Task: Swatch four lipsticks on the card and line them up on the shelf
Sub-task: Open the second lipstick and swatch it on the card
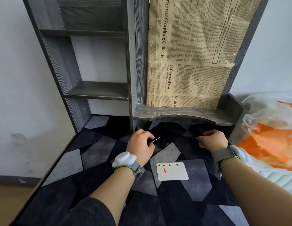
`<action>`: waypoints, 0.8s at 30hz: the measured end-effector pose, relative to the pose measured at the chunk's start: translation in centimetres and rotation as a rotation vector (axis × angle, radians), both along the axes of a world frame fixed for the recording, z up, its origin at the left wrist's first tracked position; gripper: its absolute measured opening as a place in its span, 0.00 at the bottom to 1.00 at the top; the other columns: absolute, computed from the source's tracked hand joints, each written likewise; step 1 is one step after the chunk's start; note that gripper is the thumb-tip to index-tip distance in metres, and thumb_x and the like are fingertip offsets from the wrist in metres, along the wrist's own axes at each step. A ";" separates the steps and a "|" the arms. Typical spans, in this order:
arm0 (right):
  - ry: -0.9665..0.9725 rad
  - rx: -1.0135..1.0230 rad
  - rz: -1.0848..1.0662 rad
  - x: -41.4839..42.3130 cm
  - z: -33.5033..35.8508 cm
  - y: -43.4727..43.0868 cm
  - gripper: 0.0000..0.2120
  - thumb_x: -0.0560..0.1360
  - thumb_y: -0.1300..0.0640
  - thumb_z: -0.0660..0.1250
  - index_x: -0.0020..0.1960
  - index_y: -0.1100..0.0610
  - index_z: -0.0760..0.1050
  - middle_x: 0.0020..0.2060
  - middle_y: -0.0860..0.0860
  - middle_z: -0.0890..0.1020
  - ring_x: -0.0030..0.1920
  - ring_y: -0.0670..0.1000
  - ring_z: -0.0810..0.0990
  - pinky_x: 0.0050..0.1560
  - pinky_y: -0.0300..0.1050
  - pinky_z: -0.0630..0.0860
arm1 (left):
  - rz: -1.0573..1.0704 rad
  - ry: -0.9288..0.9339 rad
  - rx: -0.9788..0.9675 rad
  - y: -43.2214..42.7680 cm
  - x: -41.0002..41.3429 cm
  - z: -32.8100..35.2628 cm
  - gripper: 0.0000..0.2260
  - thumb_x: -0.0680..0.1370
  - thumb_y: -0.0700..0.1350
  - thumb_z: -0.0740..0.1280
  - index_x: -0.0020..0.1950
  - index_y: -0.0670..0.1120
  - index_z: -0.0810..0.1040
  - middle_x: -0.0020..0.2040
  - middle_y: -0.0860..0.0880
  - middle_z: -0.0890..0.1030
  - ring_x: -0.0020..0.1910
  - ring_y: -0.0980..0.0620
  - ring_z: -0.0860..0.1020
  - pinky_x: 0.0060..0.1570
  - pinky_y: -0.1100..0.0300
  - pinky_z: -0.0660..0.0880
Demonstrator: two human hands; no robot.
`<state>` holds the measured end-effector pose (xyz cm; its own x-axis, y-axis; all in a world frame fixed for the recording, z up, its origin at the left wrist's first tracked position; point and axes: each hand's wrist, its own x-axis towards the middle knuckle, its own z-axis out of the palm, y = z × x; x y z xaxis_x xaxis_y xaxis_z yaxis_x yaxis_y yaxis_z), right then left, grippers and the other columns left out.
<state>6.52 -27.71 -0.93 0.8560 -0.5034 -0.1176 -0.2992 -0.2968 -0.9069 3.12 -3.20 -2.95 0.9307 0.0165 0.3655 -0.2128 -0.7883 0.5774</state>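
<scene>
On the rug point(96, 154), left hand point(139, 146) pinches a lipstick point(155, 138); right hand point(213, 140) curled, contents unclear.

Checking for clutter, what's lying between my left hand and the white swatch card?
Only bare patchwork rug between left hand and white swatch card, head view.

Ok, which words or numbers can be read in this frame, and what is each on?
"Original Graphing Collection": newspaper-print sheet, running sideways.
"H.GravurePrint": same sheet, lower down.
"01 02 03 05": handwritten along the top of the white card.
Sheet's small columns: too small to read.
Orange bag's print: blurred.
</scene>
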 end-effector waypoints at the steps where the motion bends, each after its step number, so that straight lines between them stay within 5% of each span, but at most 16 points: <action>1: 0.007 -0.013 0.002 0.0 0.0 0.0 0.12 0.66 0.65 0.75 0.37 0.55 0.73 0.30 0.55 0.80 0.33 0.57 0.83 0.48 0.55 0.82 | -0.002 0.000 -0.001 0.0 0.1 -0.1 0.09 0.73 0.43 0.67 0.51 0.49 0.81 0.50 0.53 0.77 0.52 0.52 0.76 0.48 0.58 0.74; 24: -0.031 -0.261 0.194 -2.2 2.9 2.5 0.10 0.65 0.61 0.71 0.45 0.54 0.78 0.36 0.54 0.84 0.40 0.59 0.84 0.50 0.55 0.82 | 0.014 0.054 -0.013 1.8 -3.3 1.3 0.08 0.73 0.40 0.66 0.48 0.50 0.82 0.46 0.52 0.79 0.45 0.51 0.79 0.46 0.59 0.76</action>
<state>4.28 -25.23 1.96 0.9400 -0.3406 0.0214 -0.1880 -0.5692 -0.8004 -0.14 -1.43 -1.63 0.9487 0.0345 0.3143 -0.1697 -0.7832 0.5982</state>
